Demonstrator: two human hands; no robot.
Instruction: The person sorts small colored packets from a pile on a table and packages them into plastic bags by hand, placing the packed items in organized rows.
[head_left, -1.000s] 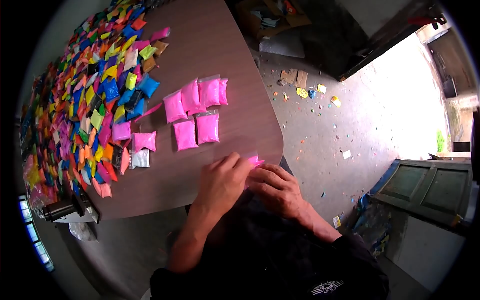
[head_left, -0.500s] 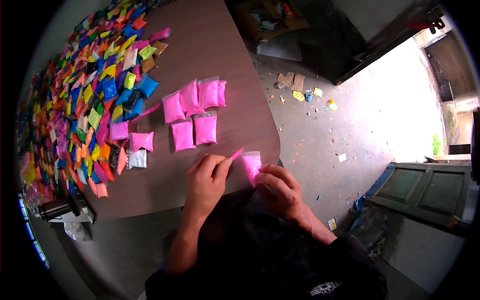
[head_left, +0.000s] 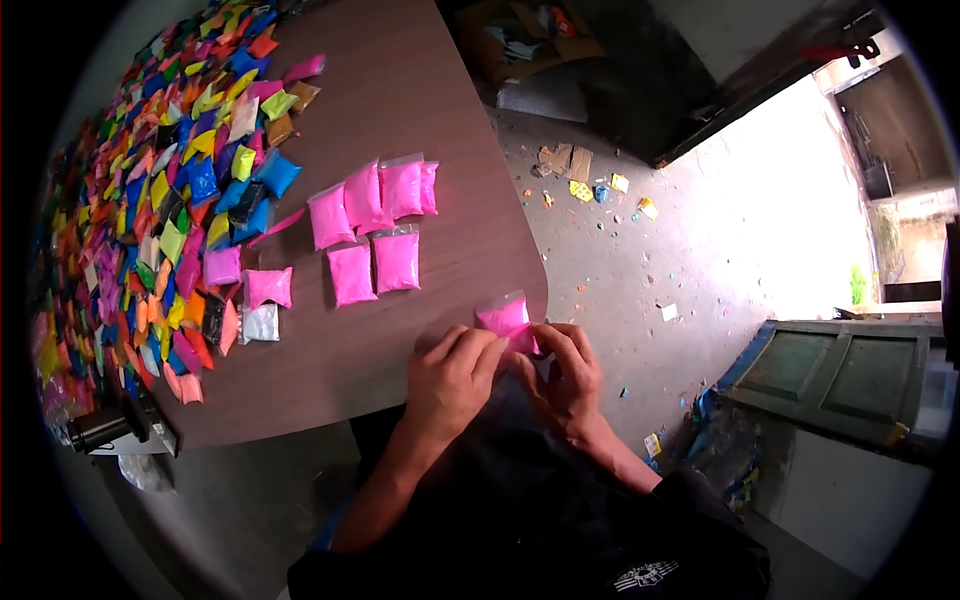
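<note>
Pink packet (head_left: 503,314) lies between the two hands at the near corner of the table (head_left: 480,225), its clear end strip turned away from the person; whether it rests on the wood or is held just above it, I cannot tell. The handling of this packet looks under way rather than finished, as both hands are at its near end, and whether it is sealed does not show. Six other pink packets (head_left: 397,260) lie together farther up the table, plump and untouched, four in an overlapping row and two nearer side by side; they may be done, though that is only a judgement.

The left hand (head_left: 455,380) has its fingers curled close, tips at the packet's near left edge; I cannot tell whether they grip or only press. The right hand (head_left: 563,383) pinches the near right corner between thumb and fingers, with a small gap behind the tips.

Left of the group, a thin pink strip (head_left: 276,228) lies beside a large heap of many-coloured packets (head_left: 165,245). Beyond the table, scraps (head_left: 580,190) litter the floor (head_left: 610,270).
</note>
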